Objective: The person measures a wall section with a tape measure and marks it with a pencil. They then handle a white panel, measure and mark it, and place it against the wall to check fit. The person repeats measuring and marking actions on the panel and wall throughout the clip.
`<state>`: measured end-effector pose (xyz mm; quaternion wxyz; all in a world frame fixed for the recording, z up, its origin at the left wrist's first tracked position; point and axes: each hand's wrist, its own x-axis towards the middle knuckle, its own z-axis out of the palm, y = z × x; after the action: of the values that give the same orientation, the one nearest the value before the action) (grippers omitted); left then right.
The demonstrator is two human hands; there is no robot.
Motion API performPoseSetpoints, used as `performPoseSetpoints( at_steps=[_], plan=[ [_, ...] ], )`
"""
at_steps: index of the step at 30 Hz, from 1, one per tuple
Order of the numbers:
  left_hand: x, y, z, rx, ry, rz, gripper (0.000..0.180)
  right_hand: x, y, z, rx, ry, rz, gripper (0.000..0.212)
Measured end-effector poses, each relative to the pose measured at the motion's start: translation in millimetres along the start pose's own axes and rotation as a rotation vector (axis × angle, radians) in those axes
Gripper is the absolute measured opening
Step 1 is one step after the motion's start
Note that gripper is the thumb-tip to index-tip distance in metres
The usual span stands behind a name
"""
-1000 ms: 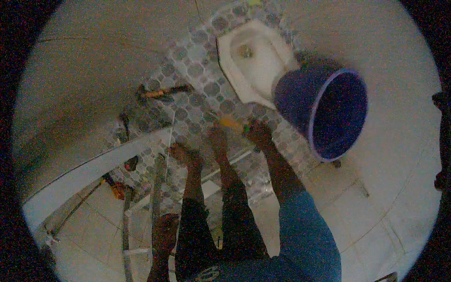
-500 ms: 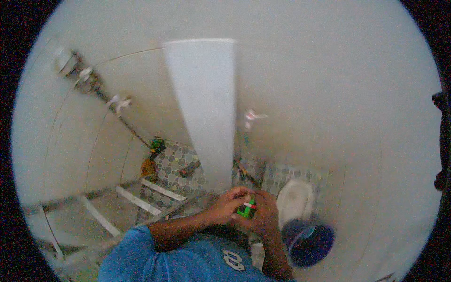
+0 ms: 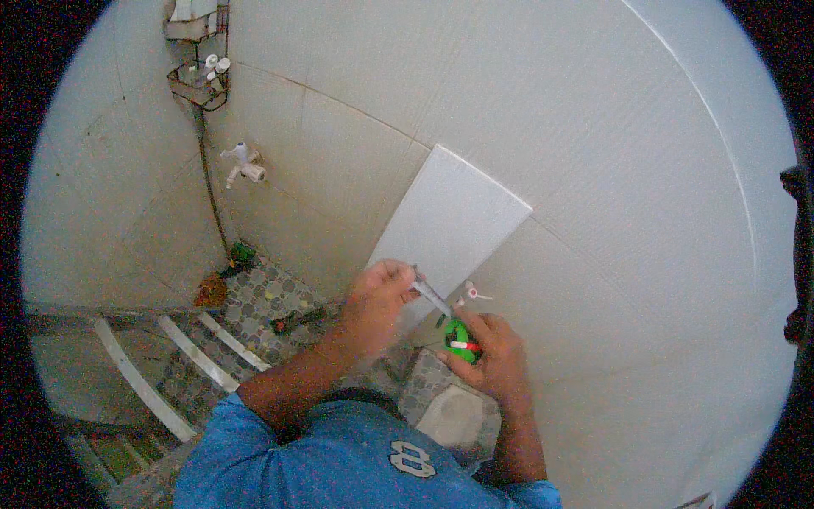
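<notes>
A green and black tape measure (image 3: 460,341) with a red part lies in my right hand (image 3: 496,352), its fingers wrapped round the case. From it a short pale length of blade (image 3: 434,298) runs up to the left. My left hand (image 3: 381,301) pinches the blade's free end, its edges slightly blurred. Behind the hands a long white panel (image 3: 458,208) leans against the tiled wall, its lower part hidden by my left hand and the tape.
A ladder (image 3: 203,360) stands at my left. On the wall are a white tap (image 3: 246,165), a second small tap (image 3: 471,295) and a wire corner rack (image 3: 199,85). A broom head (image 3: 212,291) and a pale squat toilet (image 3: 454,416) are at floor level.
My hands have drawn apart, and a length of blade now shows between them. The view has turned and shifted, so the panel appears slanted and the blue bucket is out of sight.
</notes>
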<state>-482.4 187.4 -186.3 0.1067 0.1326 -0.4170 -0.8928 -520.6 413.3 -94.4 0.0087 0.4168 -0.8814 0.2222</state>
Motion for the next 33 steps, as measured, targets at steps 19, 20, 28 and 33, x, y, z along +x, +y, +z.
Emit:
performPoseSetpoints(
  at_steps=[19,20,28,33],
  plan=[
    [131.7,74.9,51.6,0.520,0.353,1.055,0.012,123.9,-13.8,-42.9,-0.512,0.364,-0.155,0.062],
    [134.8,75.4,52.2,0.522,0.335,1.051,0.012,127.0,-13.7,-42.6,-0.521,0.374,-0.148,0.062],
    [156.4,65.8,49.8,0.607,0.401,1.109,0.013,140.7,-1.1,-52.9,-0.533,0.350,-0.116,0.057],
    [167.4,62.7,48.0,0.712,0.371,1.230,0.014,152.8,13.0,-62.7,-0.488,0.294,-0.049,0.056]
  ],
)
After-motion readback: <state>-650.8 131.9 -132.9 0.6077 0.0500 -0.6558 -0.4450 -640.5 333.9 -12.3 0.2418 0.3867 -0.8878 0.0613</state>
